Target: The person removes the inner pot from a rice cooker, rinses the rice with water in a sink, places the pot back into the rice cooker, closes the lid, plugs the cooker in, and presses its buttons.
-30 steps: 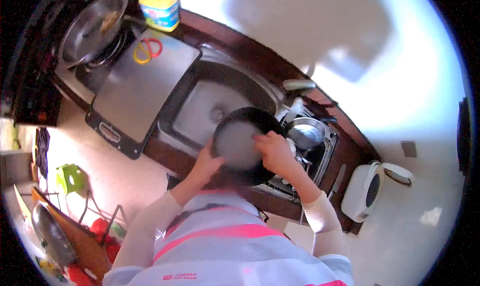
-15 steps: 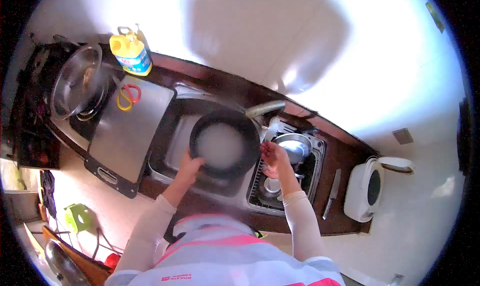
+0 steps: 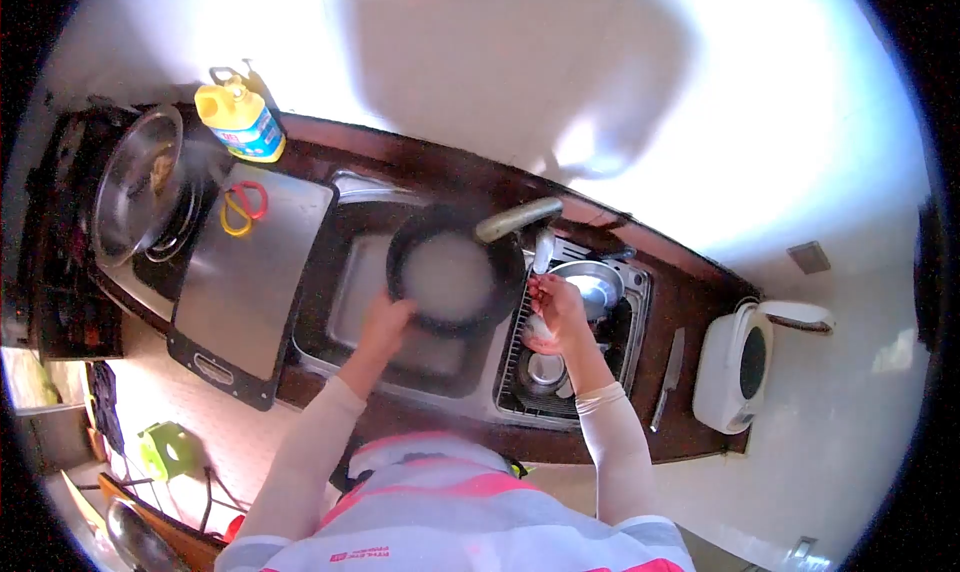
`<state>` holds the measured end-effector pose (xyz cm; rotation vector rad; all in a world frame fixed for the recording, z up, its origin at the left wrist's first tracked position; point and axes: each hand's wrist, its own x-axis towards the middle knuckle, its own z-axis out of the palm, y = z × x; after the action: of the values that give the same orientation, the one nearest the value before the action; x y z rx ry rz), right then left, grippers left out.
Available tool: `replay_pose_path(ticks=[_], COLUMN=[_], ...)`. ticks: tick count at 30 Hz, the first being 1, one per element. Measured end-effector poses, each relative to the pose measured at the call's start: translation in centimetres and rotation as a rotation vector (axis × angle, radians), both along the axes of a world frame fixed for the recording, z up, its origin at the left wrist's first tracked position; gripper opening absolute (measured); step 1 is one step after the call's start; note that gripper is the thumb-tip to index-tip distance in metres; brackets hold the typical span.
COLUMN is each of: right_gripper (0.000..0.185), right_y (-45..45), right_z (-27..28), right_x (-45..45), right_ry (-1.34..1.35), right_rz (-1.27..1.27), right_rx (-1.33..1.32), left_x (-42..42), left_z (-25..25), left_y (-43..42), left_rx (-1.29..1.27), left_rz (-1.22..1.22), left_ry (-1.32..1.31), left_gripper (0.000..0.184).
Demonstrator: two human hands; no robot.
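Note:
A dark round pot (image 3: 455, 282) with cloudy, whitish contents is over the sink (image 3: 345, 312), below the faucet (image 3: 520, 220). My left hand (image 3: 385, 327) grips its left rim, thumb over the edge. To the right of the pot, my right hand (image 3: 560, 312) is raised above the dish rack (image 3: 630, 347), its fingers curled near the pot's right edge. Whether those fingers pinch anything is too small to tell. Below that hand, the rack holds a metal lid or pan (image 3: 598, 287) and a small metal bowl (image 3: 547, 369).
A cutting board (image 3: 250, 272) with red and yellow scissors (image 3: 240, 210) lies left of the sink. Further left are a glass lid (image 3: 140, 187) and the stove. A yellow jug (image 3: 240, 122) stands behind. At right are a knife (image 3: 670, 377) and a white rice cooker (image 3: 733, 367).
The pot has moved away from my body, over the sink. My right hand has come out of the pot to its right side. The camera view has shifted too.

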<state>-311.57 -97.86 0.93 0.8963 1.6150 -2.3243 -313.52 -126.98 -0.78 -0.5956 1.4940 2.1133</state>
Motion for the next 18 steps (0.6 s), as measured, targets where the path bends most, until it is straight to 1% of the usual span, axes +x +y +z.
replay_pose_path(ticks=[3, 5, 6, 8, 9, 11, 14, 18], right_gripper=[0.009, 0.01, 0.011, 0.011, 0.011, 0.009, 0.009, 0.009], right_y=[0.4, -0.3, -0.6, 0.1, 0.4, -0.3, -0.2, 0.2], right_z=[-0.9, 0.2, 0.6, -0.7, -1.2, 0.1, -0.1, -1.0], right_x=[0.0, 0.1, 0.0, -0.1, -0.2, -0.2, -0.3, -0.4], right_ry=[0.013, 0.011, 0.012, 0.001, -0.005, -0.038, -0.061, -0.058], right_rz=[0.05, -0.013, -0.045, -0.036, -0.03, -0.069, -0.079, -0.079], right_rx=[0.087, 0.021, -0.012, -0.026, -0.033, -0.065, -0.069, -0.081], left_x=[-0.4, -0.8, -0.8, -0.9, -1.0, -1.1, -1.2, -1.1], left_z=[0.5, 0.9, 0.3, -0.7, -1.2, -1.2, -1.1, -1.5], left_y=[0.7, 1.2, 1.3, 1.7, 1.7, 1.8, 1.8, 1.8], left_rx=[-0.023, -0.013, -0.029, -0.059, -0.073, -0.102, -0.103, -0.084], left_rz=[-0.01, -0.012, -0.003, 0.017, 0.008, -0.007, -0.07, -0.05], left_ry=[-0.045, -0.068, -0.024, 0.064, 0.054, 0.033, -0.022, -0.008], left_gripper=[0.046, 0.045, 0.04, 0.031, 0.032, 0.035, 0.052, 0.053])
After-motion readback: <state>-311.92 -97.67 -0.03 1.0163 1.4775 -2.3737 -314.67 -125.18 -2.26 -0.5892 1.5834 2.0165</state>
